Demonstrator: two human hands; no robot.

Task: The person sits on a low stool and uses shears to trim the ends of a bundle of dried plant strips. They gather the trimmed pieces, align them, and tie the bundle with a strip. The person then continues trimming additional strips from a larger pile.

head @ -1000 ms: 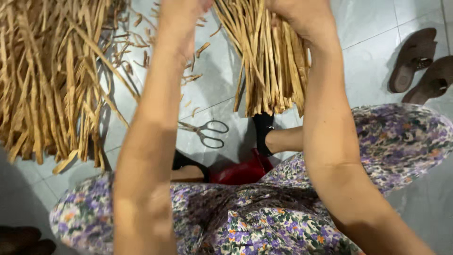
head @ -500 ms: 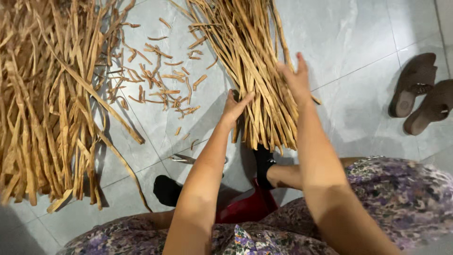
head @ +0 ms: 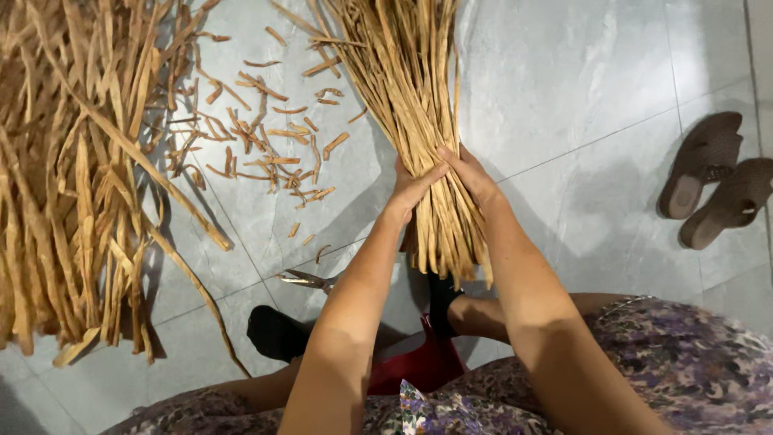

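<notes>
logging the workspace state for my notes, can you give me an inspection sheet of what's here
surface: grey tiled floor, pale grout lines.
job's things: bundle of dried tan strips, lying on the floor, gathered near its lower end.
clutter: loose pile of the same strips at left; short offcuts scattered between; scissors partly hidden by the forearm.
grippers: left hand and right hand both clasp the bundle, fingers wrapped on it.
cables: nothing seen.
surroundings: pair of brown sandals at right; floral skirt; low red stool underneath.

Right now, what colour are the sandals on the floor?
Brown, both sandals, lying side by side on the grey tiled floor. Head view shows them best.
</notes>
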